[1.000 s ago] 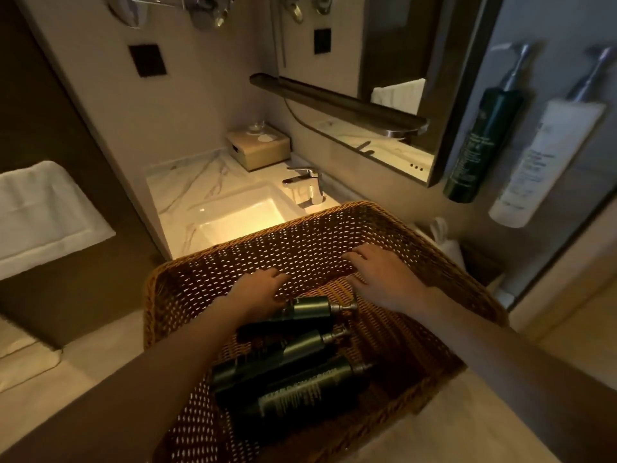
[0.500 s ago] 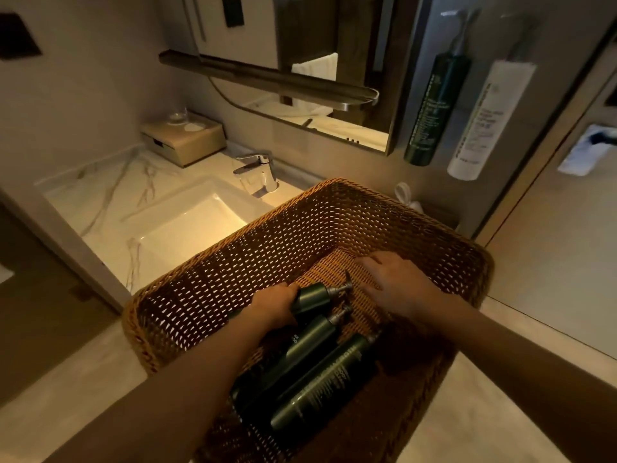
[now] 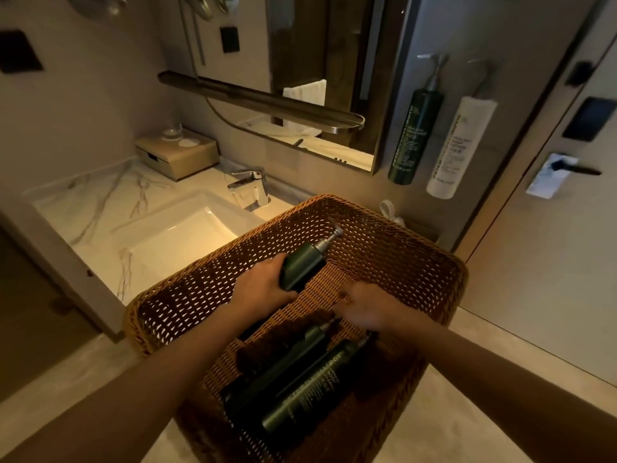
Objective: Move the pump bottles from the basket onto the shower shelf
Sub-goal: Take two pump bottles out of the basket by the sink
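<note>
A brown woven basket (image 3: 417, 259) stands in front of me by the vanity. My left hand (image 3: 263, 289) grips a dark green pump bottle (image 3: 302, 267) and holds it tilted, raised off the basket floor with its pump pointing away. Two more dark green pump bottles lie side by side on the basket floor, one (image 3: 283, 362) to the left and one (image 3: 310, 392) to the right. My right hand (image 3: 370, 310) is blurred, low inside the basket at their pump ends; I cannot tell whether it grips one. No shower shelf is in view.
A marble vanity with a lit sink (image 3: 180, 238) and a tap (image 3: 250, 185) lies left of the basket. A tissue box (image 3: 177, 155) sits at the back. A green (image 3: 414, 132) and a white (image 3: 459, 145) dispenser hang on the wall. A door with a handle (image 3: 564, 168) is at right.
My left hand has closed on the top bottle and lifted it off the others, tilting it up. My right hand has shifted down to the pump ends of the two lying bottles.
</note>
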A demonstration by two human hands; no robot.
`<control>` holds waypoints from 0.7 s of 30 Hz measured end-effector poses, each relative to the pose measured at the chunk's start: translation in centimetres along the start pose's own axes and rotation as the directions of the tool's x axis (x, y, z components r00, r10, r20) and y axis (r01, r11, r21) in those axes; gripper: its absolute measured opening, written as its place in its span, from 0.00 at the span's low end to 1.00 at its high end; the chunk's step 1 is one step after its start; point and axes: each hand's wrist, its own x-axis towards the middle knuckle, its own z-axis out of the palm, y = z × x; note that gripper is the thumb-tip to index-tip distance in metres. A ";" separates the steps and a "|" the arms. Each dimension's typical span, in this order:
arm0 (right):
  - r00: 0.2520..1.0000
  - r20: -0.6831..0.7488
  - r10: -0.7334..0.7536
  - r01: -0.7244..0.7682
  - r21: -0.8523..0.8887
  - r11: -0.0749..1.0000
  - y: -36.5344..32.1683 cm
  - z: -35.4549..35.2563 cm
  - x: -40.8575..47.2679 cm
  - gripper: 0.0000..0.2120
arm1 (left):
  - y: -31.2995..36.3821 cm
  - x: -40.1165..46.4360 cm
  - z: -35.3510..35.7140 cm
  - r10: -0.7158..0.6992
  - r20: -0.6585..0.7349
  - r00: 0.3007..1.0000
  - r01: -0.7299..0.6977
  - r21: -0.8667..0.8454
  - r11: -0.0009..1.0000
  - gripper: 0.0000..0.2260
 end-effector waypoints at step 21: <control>0.939 0.188 0.286 -0.328 0.251 0.911 -6.8 11.6 8.8 0.22 | -1.4 -5.5 -9.7 -0.130 -0.430 0.893 0.052 -0.187 0.981 0.33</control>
